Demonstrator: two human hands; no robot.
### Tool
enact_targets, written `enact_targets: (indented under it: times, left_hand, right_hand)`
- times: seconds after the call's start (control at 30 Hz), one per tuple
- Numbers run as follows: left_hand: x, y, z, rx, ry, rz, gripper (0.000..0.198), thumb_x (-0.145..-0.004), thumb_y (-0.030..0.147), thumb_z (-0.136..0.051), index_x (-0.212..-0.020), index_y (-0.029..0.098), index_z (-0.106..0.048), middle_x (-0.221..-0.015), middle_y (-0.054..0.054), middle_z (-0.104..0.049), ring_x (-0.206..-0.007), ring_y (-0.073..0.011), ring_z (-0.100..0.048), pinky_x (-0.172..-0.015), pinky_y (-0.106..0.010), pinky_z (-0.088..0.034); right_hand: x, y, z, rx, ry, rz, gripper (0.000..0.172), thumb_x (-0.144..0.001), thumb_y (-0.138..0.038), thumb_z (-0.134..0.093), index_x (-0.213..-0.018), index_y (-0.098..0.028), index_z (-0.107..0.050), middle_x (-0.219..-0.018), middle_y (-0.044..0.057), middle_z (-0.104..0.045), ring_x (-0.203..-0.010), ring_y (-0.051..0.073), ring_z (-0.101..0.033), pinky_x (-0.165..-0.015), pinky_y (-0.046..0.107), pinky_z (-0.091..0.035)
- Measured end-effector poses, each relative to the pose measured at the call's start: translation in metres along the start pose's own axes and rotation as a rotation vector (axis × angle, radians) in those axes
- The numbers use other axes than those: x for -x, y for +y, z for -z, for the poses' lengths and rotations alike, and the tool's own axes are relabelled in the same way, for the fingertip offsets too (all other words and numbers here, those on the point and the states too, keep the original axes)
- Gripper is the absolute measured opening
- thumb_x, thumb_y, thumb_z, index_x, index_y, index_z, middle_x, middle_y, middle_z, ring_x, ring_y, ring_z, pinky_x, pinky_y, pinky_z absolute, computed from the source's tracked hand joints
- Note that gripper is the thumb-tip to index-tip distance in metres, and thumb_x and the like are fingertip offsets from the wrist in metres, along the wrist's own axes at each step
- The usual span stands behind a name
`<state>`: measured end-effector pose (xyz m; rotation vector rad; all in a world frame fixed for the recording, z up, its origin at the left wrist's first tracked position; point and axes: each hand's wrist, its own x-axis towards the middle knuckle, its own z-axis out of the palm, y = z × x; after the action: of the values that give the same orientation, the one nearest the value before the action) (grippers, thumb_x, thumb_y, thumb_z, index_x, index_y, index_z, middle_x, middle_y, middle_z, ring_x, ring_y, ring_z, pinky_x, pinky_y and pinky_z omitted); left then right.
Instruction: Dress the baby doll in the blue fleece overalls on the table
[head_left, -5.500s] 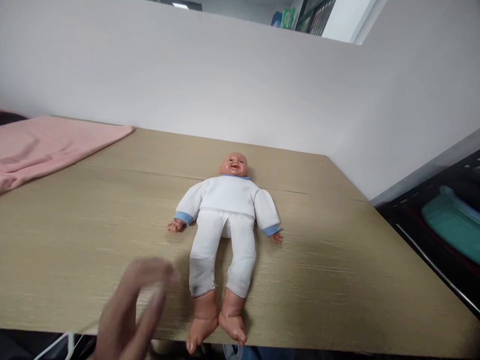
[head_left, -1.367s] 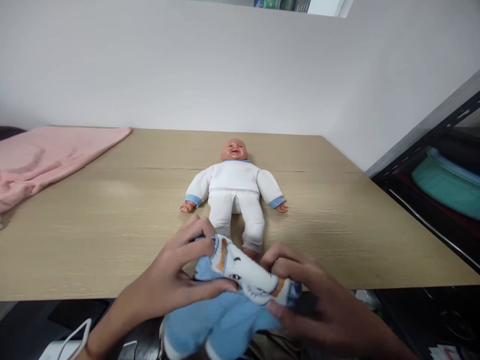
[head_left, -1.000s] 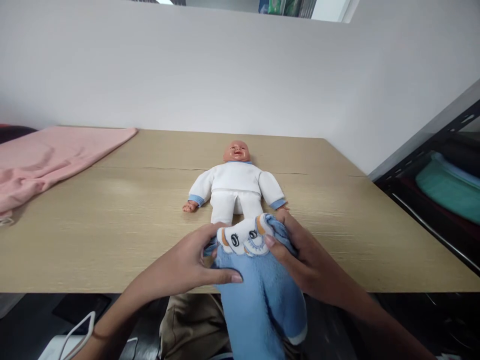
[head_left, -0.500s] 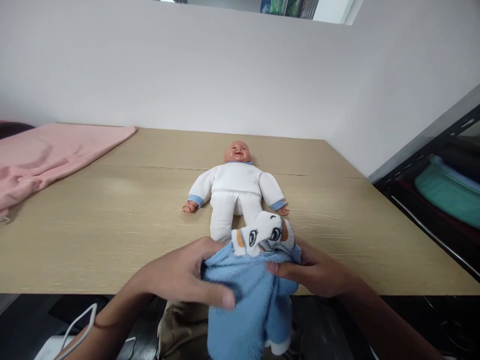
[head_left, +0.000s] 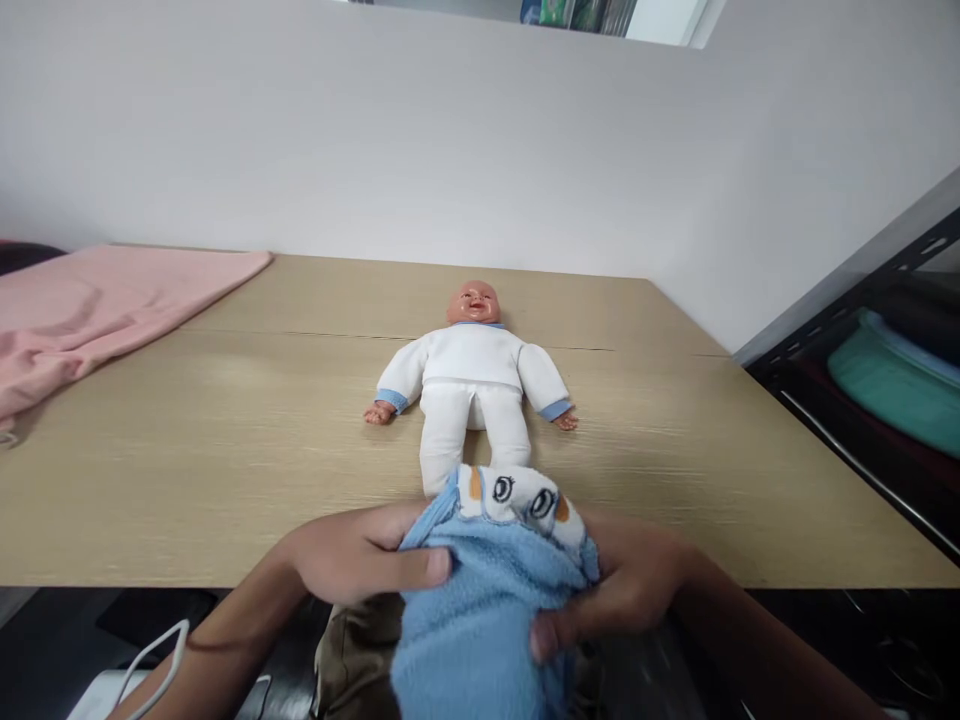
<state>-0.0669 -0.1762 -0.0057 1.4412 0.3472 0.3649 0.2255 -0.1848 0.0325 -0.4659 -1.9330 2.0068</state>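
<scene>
Between my hands hangs a fuzzy blue garment (head_left: pixel 480 620) with a white band carrying embroidered eyes and orange patches. My left hand (head_left: pixel 367 555) grips its left side, thumb on the front and fingers hidden behind the cloth. On the other side my right hand (head_left: pixel 615 580) holds the garment the same way, its thumb lower down. Just beyond, a baby doll (head_left: pixel 472 365) lies on its back on the table, head away from me. It wears a white top with blue cuffs; its legs are white, and the garment's upper edge covers their lower ends from view.
A pink cloth (head_left: pixel 112 310) is spread over the left of the wooden table (head_left: pixel 262 480). At the right stands a black rack (head_left: pixel 862 470) with folded green fabric (head_left: pixel 900 385). A white cable (head_left: pixel 161 660) loops by my left forearm, below the table's front edge.
The garment's eyed band has dropped lower and tilted down to the right. My right thumb has slid down the cloth, and my left thumb has moved up a little. The doll stays put.
</scene>
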Motion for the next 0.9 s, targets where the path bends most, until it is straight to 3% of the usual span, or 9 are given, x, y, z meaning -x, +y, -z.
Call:
enact_targets:
  times: [0.13, 0.2, 0.3, 0.4, 0.53, 0.63, 0.73, 0.8, 0.9]
  left_hand:
    - [-0.011, -0.003, -0.002, 0.122, -0.268, -0.067, 0.075, -0.074, 0.062, -0.102, -0.129, 0.014, -0.082, -0.113, -0.01, -0.086, -0.105, -0.0306, -0.08, -0.098, -0.034, -0.066]
    - [-0.015, -0.004, -0.004, 0.145, -0.293, -0.069, 0.066, -0.068, 0.05, -0.107, -0.119, 0.015, -0.085, -0.101, -0.008, -0.086, -0.093, -0.0281, -0.08, -0.093, -0.032, -0.067]
    - [-0.013, -0.005, -0.007, 0.174, -0.107, -0.046, 0.043, -0.082, 0.048, -0.098, -0.107, 0.016, -0.086, -0.093, -0.008, -0.085, -0.088, -0.0264, -0.08, -0.093, -0.035, -0.067]
    - [-0.006, -0.007, -0.009, 0.167, 0.015, -0.072, 0.043, -0.088, 0.056, -0.091, -0.104, 0.017, -0.085, -0.094, -0.009, -0.084, -0.096, -0.028, -0.08, -0.096, -0.038, -0.065]
    - [0.005, -0.018, -0.016, 0.123, 0.186, -0.049, 0.054, -0.091, 0.071, -0.082, -0.096, 0.017, -0.083, -0.082, -0.01, -0.078, -0.087, -0.0274, -0.076, -0.089, -0.038, -0.063]
    - [0.012, -0.032, -0.026, 0.178, 0.356, 0.008, 0.063, -0.092, 0.08, -0.076, -0.091, 0.018, -0.08, -0.073, -0.009, -0.073, -0.075, -0.024, -0.069, -0.079, -0.036, -0.061]
    - [0.014, -0.038, -0.036, 0.241, 0.594, 0.008, 0.061, -0.097, 0.078, -0.073, -0.111, 0.02, -0.081, -0.083, -0.007, -0.077, -0.081, -0.0245, -0.071, -0.087, -0.037, -0.062]
    - [0.013, -0.035, -0.043, 0.238, 0.684, 0.053, 0.059, -0.101, 0.074, -0.071, -0.124, 0.02, -0.08, -0.097, -0.009, -0.082, -0.096, -0.0282, -0.075, -0.099, -0.041, -0.062]
    - [0.011, -0.025, -0.051, 0.206, 0.726, 0.126, 0.059, -0.106, 0.07, -0.065, -0.134, 0.019, -0.078, -0.124, -0.013, -0.083, -0.12, -0.0335, -0.074, -0.114, -0.046, -0.058]
  right_hand:
    - [0.005, 0.005, -0.002, -0.006, 0.158, -0.071, 0.05, -0.098, -0.051, -0.086, -0.137, -0.02, -0.08, -0.141, 0.009, -0.08, -0.139, 0.029, -0.07, -0.127, 0.041, -0.049]
    - [0.003, 0.008, -0.002, -0.048, 0.131, -0.122, 0.058, -0.098, -0.053, -0.085, -0.145, -0.02, -0.077, -0.142, 0.01, -0.08, -0.136, 0.028, -0.073, -0.125, 0.042, -0.051]
    - [-0.003, 0.014, -0.002, -0.161, -0.029, -0.155, 0.073, -0.085, -0.054, -0.097, -0.146, -0.019, -0.076, -0.138, 0.011, -0.081, -0.134, 0.03, -0.075, -0.122, 0.042, -0.055]
    - [-0.006, 0.017, -0.004, -0.21, -0.093, -0.141, 0.079, -0.07, -0.048, -0.108, -0.139, -0.022, -0.08, -0.135, 0.009, -0.083, -0.136, 0.031, -0.074, -0.124, 0.042, -0.053]
    - [0.0, 0.022, -0.01, -0.225, 0.136, -0.079, 0.074, -0.076, -0.06, -0.102, -0.137, -0.023, -0.081, -0.139, 0.009, -0.082, -0.145, 0.031, -0.069, -0.133, 0.046, -0.043]
    - [0.004, 0.023, -0.015, -0.274, 0.314, -0.098, 0.066, -0.092, -0.069, -0.087, -0.137, -0.022, -0.08, -0.14, 0.011, -0.081, -0.145, 0.03, -0.068, -0.133, 0.047, -0.042]
    - [-0.004, 0.019, -0.016, -0.258, 0.263, -0.05, 0.076, -0.088, -0.076, -0.085, -0.138, -0.02, -0.077, -0.135, 0.012, -0.082, -0.138, 0.033, -0.072, -0.124, 0.048, -0.053]
    - [-0.014, 0.016, -0.017, -0.17, 0.236, 0.0, 0.08, -0.081, -0.068, -0.094, -0.141, -0.019, -0.074, -0.135, 0.012, -0.082, -0.134, 0.032, -0.073, -0.121, 0.046, -0.056]
    - [-0.026, 0.015, -0.023, 0.032, 0.474, 0.004, 0.06, -0.087, -0.039, -0.092, -0.141, -0.021, -0.073, -0.136, 0.009, -0.082, -0.133, 0.029, -0.074, -0.121, 0.045, -0.056]
